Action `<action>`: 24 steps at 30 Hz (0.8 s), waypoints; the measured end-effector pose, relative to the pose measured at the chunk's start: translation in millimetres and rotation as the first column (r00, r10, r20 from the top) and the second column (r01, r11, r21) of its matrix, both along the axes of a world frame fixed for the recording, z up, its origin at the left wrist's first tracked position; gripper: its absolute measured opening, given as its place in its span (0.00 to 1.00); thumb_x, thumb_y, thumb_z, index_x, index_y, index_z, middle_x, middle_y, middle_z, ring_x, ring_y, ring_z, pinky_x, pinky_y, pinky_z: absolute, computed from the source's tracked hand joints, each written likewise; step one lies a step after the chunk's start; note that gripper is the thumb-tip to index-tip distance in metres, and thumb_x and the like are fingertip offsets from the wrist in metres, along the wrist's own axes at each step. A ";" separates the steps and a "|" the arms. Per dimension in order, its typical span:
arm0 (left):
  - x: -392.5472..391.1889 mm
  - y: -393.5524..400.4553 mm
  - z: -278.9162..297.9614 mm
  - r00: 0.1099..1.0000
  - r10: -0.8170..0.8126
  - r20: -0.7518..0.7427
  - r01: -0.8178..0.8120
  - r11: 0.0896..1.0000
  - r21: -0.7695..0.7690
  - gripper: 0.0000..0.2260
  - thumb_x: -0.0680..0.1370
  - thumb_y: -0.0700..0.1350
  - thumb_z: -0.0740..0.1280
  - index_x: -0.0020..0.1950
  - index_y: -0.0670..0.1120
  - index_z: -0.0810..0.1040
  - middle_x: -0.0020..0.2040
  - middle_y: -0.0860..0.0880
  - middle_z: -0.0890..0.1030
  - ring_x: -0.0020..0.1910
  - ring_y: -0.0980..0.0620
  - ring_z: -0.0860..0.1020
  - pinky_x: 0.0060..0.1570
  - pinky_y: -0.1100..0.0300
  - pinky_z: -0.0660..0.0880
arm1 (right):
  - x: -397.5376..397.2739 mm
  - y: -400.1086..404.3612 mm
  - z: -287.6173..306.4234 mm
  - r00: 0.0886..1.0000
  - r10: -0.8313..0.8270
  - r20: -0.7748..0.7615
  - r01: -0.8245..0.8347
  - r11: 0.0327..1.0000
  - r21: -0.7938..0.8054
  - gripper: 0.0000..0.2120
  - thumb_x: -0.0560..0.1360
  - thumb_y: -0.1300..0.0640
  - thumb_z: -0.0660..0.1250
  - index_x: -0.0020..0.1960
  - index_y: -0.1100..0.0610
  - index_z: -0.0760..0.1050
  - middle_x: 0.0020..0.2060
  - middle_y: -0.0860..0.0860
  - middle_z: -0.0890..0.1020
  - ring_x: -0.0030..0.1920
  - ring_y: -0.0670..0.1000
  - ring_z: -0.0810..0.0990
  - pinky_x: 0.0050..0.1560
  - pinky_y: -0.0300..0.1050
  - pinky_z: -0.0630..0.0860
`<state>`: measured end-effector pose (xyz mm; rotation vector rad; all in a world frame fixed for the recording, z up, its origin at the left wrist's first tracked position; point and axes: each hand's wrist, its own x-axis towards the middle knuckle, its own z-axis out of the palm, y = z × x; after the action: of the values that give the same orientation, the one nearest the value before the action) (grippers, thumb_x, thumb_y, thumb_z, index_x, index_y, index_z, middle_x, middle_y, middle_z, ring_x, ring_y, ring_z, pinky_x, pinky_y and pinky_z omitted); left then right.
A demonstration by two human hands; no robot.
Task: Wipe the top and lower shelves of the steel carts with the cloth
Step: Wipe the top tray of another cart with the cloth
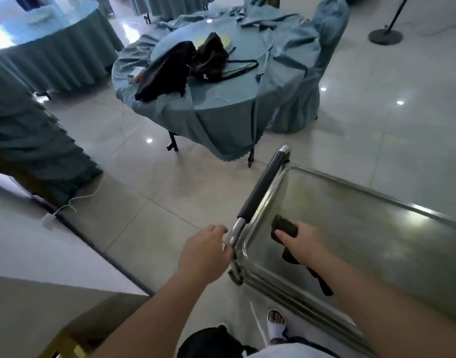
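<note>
Steel formed the cart (363, 228), which stood at the lower right of the head view on a pale tiled floor (170, 192). Its top shelf (350, 223) was a shallow tray with a raised, rounded rim and a dull, streaked surface carrying bright reflections of ceiling lights. A handle bar (263, 187) with a dark grip sleeve ran along the shelf's left end, with bare chrome at both ends.

The right hand (303, 241) grasped a dark cloth (285, 227) and pressed it onto the top shelf near the corner closest to the handle bar. The cloth was bunched under the fingers, with the thumb lying across it; a loose tail of it trailed back beneath the forearm along the shelf. The cloth appeared black or very dark green.

The left hand (205, 251) was at the chrome upright of the handle bar, at the cart's near left corner, with its fingers curled around the tube.

Beyond the cart stood a round bench (221, 109) draped in teal fabric, with black bags (175, 68) lying on it and a covered chair (307, 73) beside it.
</note>
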<state>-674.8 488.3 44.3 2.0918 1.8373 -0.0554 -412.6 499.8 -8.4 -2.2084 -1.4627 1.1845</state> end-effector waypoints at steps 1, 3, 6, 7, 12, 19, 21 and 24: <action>2.8 16.0 -3.8 0.999 -0.038 0.004 0.038 0.999 -0.002 0.19 0.83 0.57 0.60 0.73 0.55 0.73 0.68 0.56 0.79 0.64 0.51 0.79 0.65 0.52 0.75 | -0.5 4.7 -4.5 0.999 -0.039 -0.034 0.039 0.999 -0.012 0.16 0.78 0.37 0.70 0.53 0.50 0.78 0.44 0.50 0.82 0.44 0.51 0.81 0.45 0.49 0.79; 10.0 53.0 -12.7 0.994 -0.105 0.030 0.105 0.994 -0.017 0.18 0.84 0.55 0.60 0.72 0.55 0.74 0.67 0.54 0.79 0.64 0.49 0.79 0.65 0.51 0.76 | -1.1 12.9 -10.7 0.983 -0.137 -0.119 0.134 0.990 -0.033 0.15 0.78 0.37 0.70 0.50 0.50 0.79 0.43 0.51 0.84 0.43 0.52 0.83 0.40 0.46 0.80; 22.0 105.3 -27.1 0.971 -0.215 0.108 0.218 0.976 -0.010 0.15 0.85 0.52 0.60 0.70 0.53 0.76 0.64 0.52 0.80 0.60 0.48 0.80 0.60 0.49 0.79 | -6.3 21.2 -16.4 0.933 -0.300 -0.199 0.298 0.954 -0.039 0.17 0.79 0.39 0.70 0.53 0.53 0.80 0.43 0.53 0.84 0.41 0.52 0.83 0.29 0.40 0.74; 27.1 121.0 -30.9 0.956 -0.258 0.141 0.262 0.965 -0.007 0.14 0.85 0.52 0.60 0.69 0.52 0.76 0.63 0.52 0.80 0.59 0.48 0.80 0.59 0.48 0.80 | -8.8 23.8 -18.6 0.916 -0.349 -0.199 0.351 0.936 -0.025 0.16 0.80 0.40 0.70 0.54 0.53 0.79 0.43 0.52 0.84 0.41 0.51 0.82 0.31 0.40 0.73; 53.9 182.2 -50.3 0.884 -0.374 0.279 0.391 0.920 -0.007 0.16 0.86 0.51 0.59 0.73 0.50 0.74 0.63 0.50 0.78 0.56 0.48 0.79 0.57 0.46 0.81 | -30.3 39.9 -35.9 0.849 -0.495 -0.185 0.508 0.861 0.029 0.13 0.80 0.40 0.68 0.54 0.49 0.77 0.42 0.48 0.82 0.40 0.46 0.79 0.35 0.41 0.69; 113.6 230.4 -81.1 0.813 -0.464 0.351 0.450 0.884 0.128 0.18 0.86 0.49 0.58 0.76 0.47 0.72 0.74 0.47 0.72 0.74 0.45 0.69 0.74 0.48 0.67 | -93.5 34.7 -108.3 0.940 -0.339 0.043 0.312 0.902 0.297 0.24 0.81 0.38 0.61 0.74 0.46 0.71 0.59 0.49 0.83 0.57 0.54 0.82 0.53 0.53 0.79; 130.8 237.0 -91.1 0.842 -0.432 0.322 0.427 0.900 0.093 0.23 0.87 0.51 0.55 0.82 0.48 0.66 0.83 0.47 0.62 0.83 0.47 0.57 0.82 0.50 0.54 | -111.8 11.0 -139.6 0.981 -0.194 0.024 0.181 0.949 0.259 0.26 0.82 0.38 0.57 0.78 0.43 0.66 0.70 0.47 0.78 0.70 0.51 0.76 0.69 0.52 0.74; 143.3 238.5 -110.7 0.858 -0.440 0.264 0.447 0.894 0.038 0.27 0.88 0.55 0.48 0.87 0.49 0.52 0.87 0.51 0.46 0.85 0.54 0.40 0.81 0.55 0.39 | -129.6 -19.3 -176.0 0.975 0.199 0.097 -0.212 0.966 0.151 0.28 0.83 0.39 0.52 0.82 0.40 0.55 0.81 0.34 0.59 0.83 0.41 0.46 0.82 0.48 0.47</action>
<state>-531.5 726.8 -66.4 2.3331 1.1678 0.0846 -542.3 480.5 -184.5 -2.0589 -1.7896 1.0035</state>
